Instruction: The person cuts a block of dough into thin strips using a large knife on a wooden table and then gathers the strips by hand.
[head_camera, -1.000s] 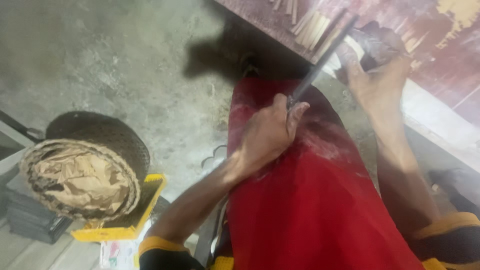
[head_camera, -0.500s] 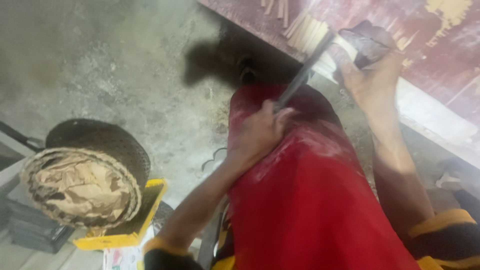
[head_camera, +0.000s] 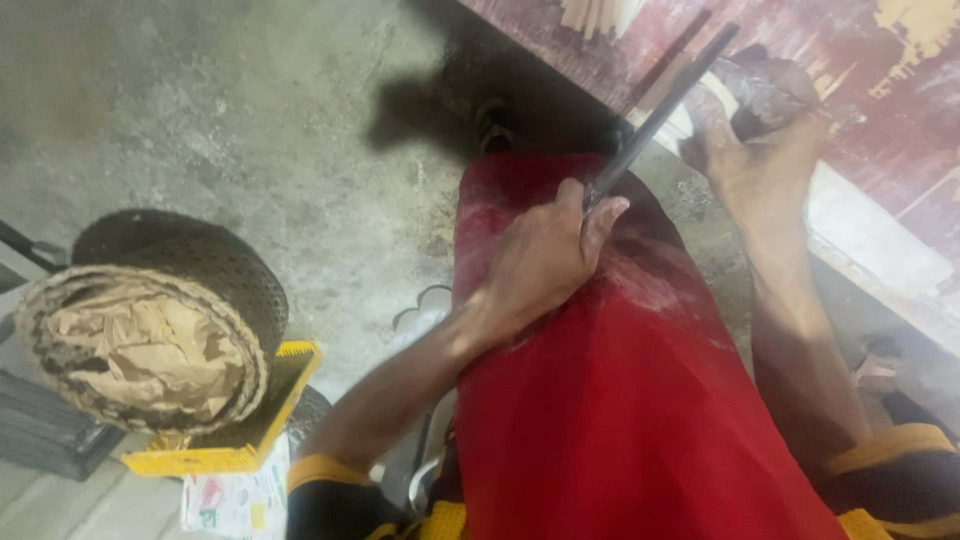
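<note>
My left hand (head_camera: 545, 255) rests on the red cloth (head_camera: 620, 400) that covers my leg. Its fingers are closed on the lower end of a long dark flat strip (head_camera: 660, 110), like a blade, which slants up to the right. Higher up, my right hand (head_camera: 765, 160) grips a grey, worn object (head_camera: 752, 82) beside the strip's upper part; I cannot tell what that object is. Both forearms end in black sleeves with yellow cuffs.
A worn red board (head_camera: 880, 90) runs along the upper right, with pale thin sticks (head_camera: 598, 14) on it. On the concrete floor (head_camera: 250, 120) to the left, a woven basket (head_camera: 215, 275) stuffed with brown paper sits on a yellow crate (head_camera: 268, 420).
Both hands keep their grip. My left hand has shifted slightly along my leg with the strip. The view has dropped a little, so the pale sticks sit nearer the top edge.
</note>
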